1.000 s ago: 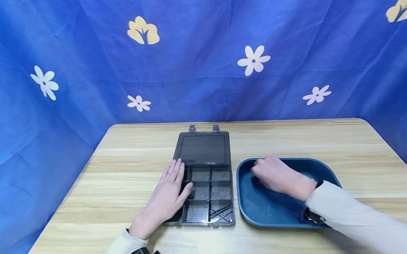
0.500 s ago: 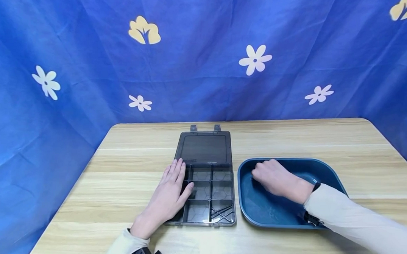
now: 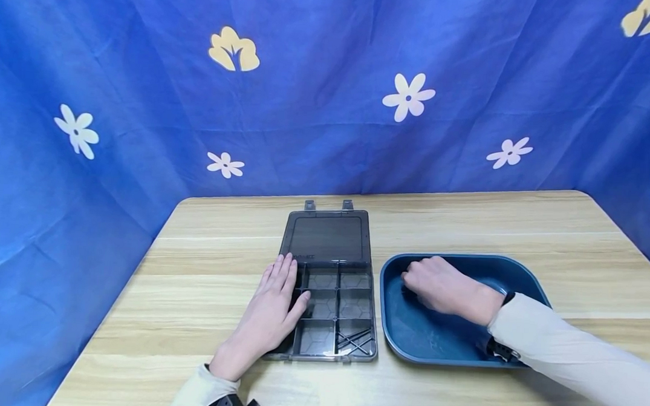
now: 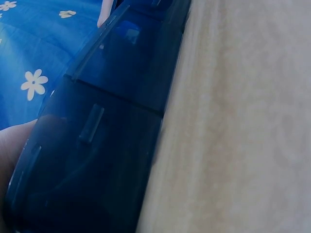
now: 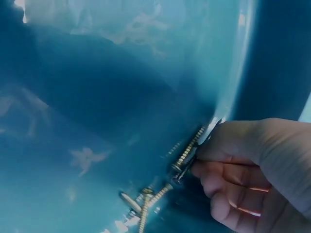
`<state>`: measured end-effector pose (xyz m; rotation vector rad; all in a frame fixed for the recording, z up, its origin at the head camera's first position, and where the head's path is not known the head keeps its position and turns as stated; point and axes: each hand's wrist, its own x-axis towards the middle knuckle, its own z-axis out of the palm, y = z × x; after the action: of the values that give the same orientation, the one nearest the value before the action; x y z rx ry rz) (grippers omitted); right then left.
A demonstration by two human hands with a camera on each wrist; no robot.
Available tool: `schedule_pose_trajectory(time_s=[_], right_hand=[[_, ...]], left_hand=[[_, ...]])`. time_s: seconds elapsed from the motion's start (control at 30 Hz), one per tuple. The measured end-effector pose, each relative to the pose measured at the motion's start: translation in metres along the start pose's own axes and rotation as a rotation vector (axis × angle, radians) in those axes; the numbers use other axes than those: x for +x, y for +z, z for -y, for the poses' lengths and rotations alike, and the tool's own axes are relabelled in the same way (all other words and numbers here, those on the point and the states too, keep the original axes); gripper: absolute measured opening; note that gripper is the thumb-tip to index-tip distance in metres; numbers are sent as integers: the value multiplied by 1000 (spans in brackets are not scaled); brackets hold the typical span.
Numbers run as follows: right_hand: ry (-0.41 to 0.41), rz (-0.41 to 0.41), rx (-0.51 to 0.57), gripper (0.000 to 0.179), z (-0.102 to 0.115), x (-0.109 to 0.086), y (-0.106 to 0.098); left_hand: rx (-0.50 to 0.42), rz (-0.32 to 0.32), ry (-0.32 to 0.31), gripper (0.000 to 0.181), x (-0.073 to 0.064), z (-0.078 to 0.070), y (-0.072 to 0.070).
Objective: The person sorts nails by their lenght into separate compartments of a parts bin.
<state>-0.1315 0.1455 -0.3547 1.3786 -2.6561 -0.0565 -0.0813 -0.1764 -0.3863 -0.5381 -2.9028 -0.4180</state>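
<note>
My left hand lies flat, fingers straight, over the left side of a dark see-through compartment box with its lid folded back. In the left wrist view the box wall fills much of the picture. Several thin dark screws or nails lie crossed in the front right compartment. Inside a blue tray, at its left end, my right hand has curled fingers. The right wrist view shows thumb and fingers pinching a dark screw beside several brass-coloured screws.
The tray stands right of the box with a narrow gap between them. A wood-grain table carries both. Behind it hangs a blue curtain with flower prints.
The right hand has shifted slightly within the tray, and the thin dark pieces seen by its fingers a second ago are hidden in the head view now. The left hand stays put.
</note>
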Motion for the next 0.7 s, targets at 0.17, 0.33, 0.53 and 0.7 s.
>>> schedule_pose_trajectory(time_s=[0.17,0.33,0.53,0.7], right_hand=[[15,13,17,21,1,0,-11],[11,37,13,18,2,3,-24],[1,24,-16,10,8,6,-40],[-26,10,-52,7,18,7,-55]], left_hand=[[5,1,-1,66,0,0,0],[5,2,-1,66,1,-1,0],[2,3,-5,66,2,-1,0],[2,8,-5,66,1,-2,-1]])
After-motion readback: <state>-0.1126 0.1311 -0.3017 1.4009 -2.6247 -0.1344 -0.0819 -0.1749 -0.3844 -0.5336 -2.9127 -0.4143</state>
